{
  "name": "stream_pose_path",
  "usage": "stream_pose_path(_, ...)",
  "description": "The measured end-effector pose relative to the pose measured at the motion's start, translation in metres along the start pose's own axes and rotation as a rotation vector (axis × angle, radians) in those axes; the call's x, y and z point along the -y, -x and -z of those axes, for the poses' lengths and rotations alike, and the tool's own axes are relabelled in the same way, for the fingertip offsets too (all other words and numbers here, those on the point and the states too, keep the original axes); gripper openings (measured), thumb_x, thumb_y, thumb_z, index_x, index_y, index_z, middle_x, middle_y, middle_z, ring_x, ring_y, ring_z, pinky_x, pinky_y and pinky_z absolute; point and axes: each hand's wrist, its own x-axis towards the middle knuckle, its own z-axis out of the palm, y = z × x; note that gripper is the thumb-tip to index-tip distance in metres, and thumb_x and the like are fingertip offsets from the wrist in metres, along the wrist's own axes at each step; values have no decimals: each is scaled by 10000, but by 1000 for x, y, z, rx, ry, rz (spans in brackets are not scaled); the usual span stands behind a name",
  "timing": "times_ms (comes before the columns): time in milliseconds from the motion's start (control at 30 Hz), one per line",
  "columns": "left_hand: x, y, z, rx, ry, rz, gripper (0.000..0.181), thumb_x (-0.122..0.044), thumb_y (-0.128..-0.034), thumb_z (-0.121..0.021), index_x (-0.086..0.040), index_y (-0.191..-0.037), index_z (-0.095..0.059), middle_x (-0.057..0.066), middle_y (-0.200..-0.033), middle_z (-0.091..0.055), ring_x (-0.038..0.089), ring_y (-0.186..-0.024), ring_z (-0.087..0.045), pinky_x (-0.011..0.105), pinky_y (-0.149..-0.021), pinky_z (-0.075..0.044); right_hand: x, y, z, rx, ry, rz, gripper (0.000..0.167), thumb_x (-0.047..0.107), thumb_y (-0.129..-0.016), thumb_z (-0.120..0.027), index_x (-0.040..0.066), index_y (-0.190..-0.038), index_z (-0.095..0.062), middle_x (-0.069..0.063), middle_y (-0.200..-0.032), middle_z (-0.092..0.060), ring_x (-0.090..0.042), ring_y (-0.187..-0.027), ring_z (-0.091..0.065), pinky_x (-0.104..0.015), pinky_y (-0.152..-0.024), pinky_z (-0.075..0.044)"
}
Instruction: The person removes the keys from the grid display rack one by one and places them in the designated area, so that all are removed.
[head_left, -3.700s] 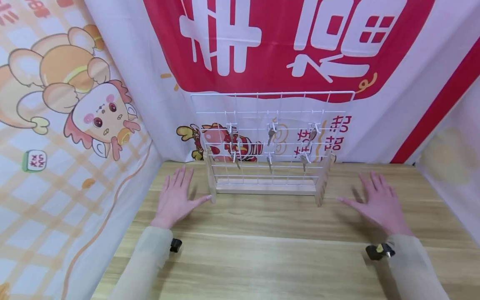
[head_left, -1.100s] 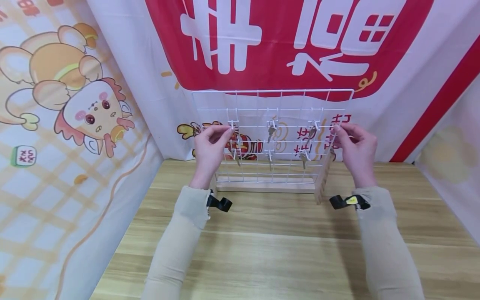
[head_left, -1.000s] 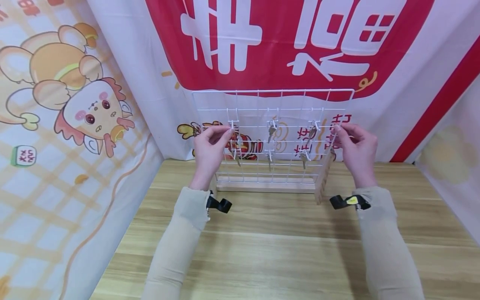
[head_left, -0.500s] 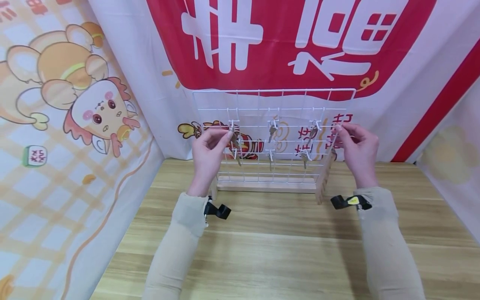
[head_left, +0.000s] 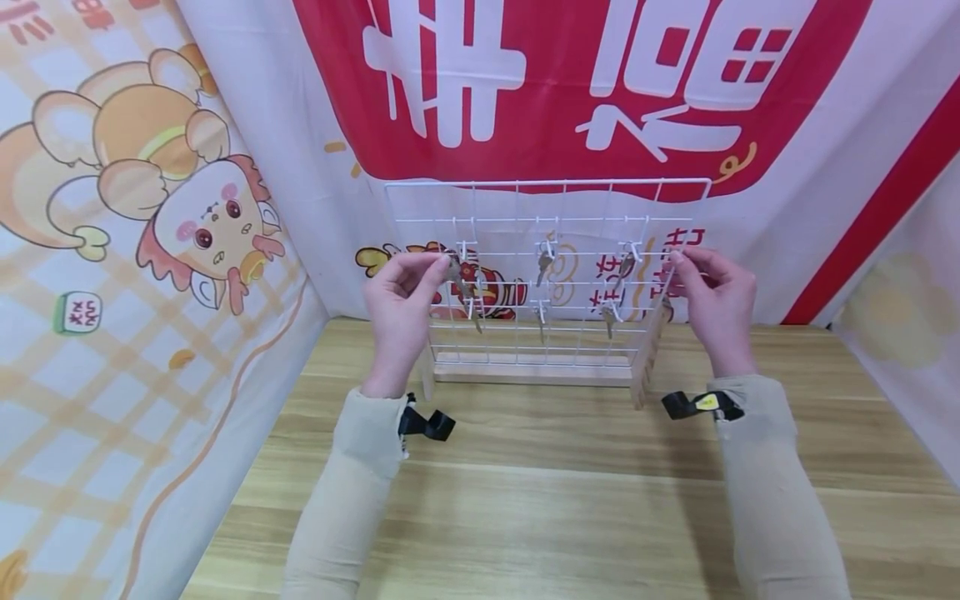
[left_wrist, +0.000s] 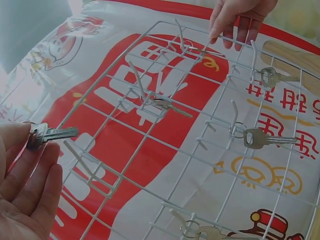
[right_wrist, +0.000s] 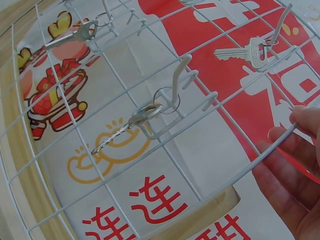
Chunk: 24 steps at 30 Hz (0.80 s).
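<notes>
My left hand (head_left: 399,321) pinches a key (left_wrist: 50,135) by its ring end, just off the tip of a bare white hook (left_wrist: 80,159) at the rack's upper left. Thumb and fingers of my right hand (head_left: 716,304) grip the right edge wire of the white grid rack (head_left: 592,180). Several other keys hang by rings from hooks on the grid, among them an upper middle key (head_left: 545,265), an upper right key (head_left: 627,265) and a lower right key (head_left: 609,321).
The rack's wooden base bar (head_left: 532,377) stands on a wood-grain table (head_left: 540,517). Behind it hangs a red and white printed cloth (head_left: 555,125); a patterned cloth (head_left: 247,375) covers the left side. Black wrist straps are on both sleeves.
Both hands have risen from the table to the rack. My left hand has since moved slightly left, taking the upper left key off its hook. My right hand stays on the rack's edge.
</notes>
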Motion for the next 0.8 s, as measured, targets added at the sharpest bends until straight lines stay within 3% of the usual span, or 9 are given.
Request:
stream_pose_path(167, -3, 4, 5, 39, -10, -37, 178, -178, -935, -772, -29, -1029, -745, 71, -997, -743, 226, -819, -686, 257, -682, -565, -1, 0, 1, 7, -15, 11, 357, 406, -958, -679, 226, -1262, -735, -23, -1183, -717, -158, -953, -689, -172, -792, -553)
stream_pose_path(267, 0, 11, 8, 83, -16, -21, 186, -164, -918, -787, -13, -1020, -748, 67, -973, -751, 250, -788, -687, 269, -673, -576, -1, 0, 1, 9, -26, 15, 350, 395, -959, -683, 233, -1265, -733, -20, -1189, -719, -157, -956, -694, -164, -792, -549)
stream_pose_path(467, 18, 32, 17, 172, 1, 113, 169, -127, -908, -791, -10, -1023, -753, 88, -970, -752, 279, -804, -709, 345, -741, -609, -2, 0, 1, 5, -20, 18, 350, 398, -961, -679, 240, -1269, -730, -19, -1186, -722, -156, -934, -699, -166, -789, -551)
stream_pose_path(800, 68, 76, 38, 241, -39, 388, 178, -134, -911, -788, -20, -1043, -751, 105, -1018, -746, 270, -854, -719, 374, -792, -607, -1, 0, 2, 7, -33, 0, 368, 401, -964, -679, 227, -1285, -721, -33, -1179, -721, -172, -938, -695, -171, -795, -552)
